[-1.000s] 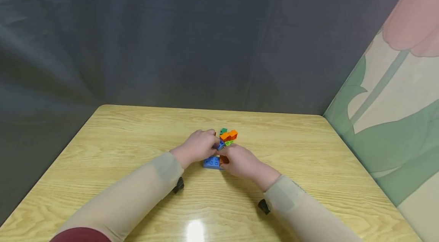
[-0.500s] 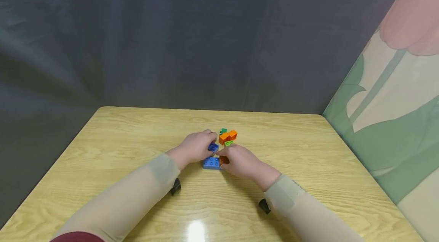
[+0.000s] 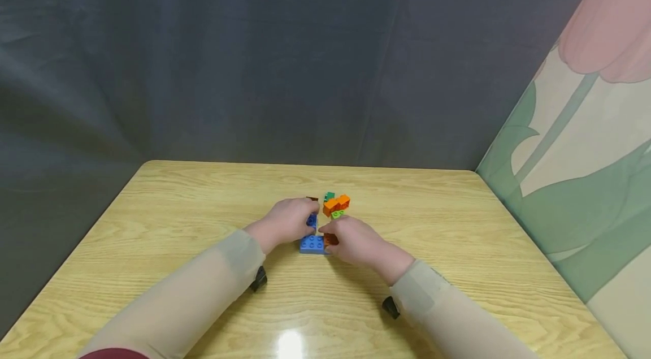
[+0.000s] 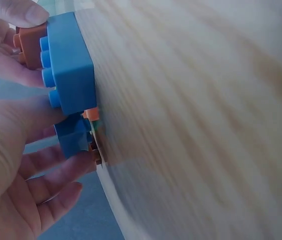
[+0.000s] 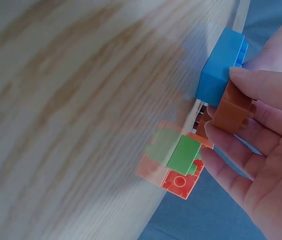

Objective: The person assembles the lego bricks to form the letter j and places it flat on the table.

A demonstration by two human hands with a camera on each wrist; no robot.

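Observation:
In the head view my left hand [image 3: 290,219] pinches a small dark blue brick [image 3: 311,221] between thumb and fingers. The left wrist view shows that dark blue brick [image 4: 73,135] tilted, with its studs turned toward the table. My right hand [image 3: 356,241] grips a brown brick [image 5: 231,107], its fingers on one side and thumb on the other. This brown brick sits on the studded top of a larger light blue brick [image 3: 312,244], at its right end. Part of the brown brick is hidden by my right fingers.
Just behind my hands lie an orange brick [image 3: 337,204], a lime green brick [image 3: 338,214] and a dark green brick [image 3: 329,197]. A dark brown brick [image 3: 312,198] shows beyond my left fingers. Everything stands on a wooden table [image 3: 193,200] before a dark curtain [image 3: 254,65].
My left hand has drawn the dark blue brick leftward, away from the orange and lime green bricks, and turned it. My right hand keeps its grip on the brown brick, almost still.

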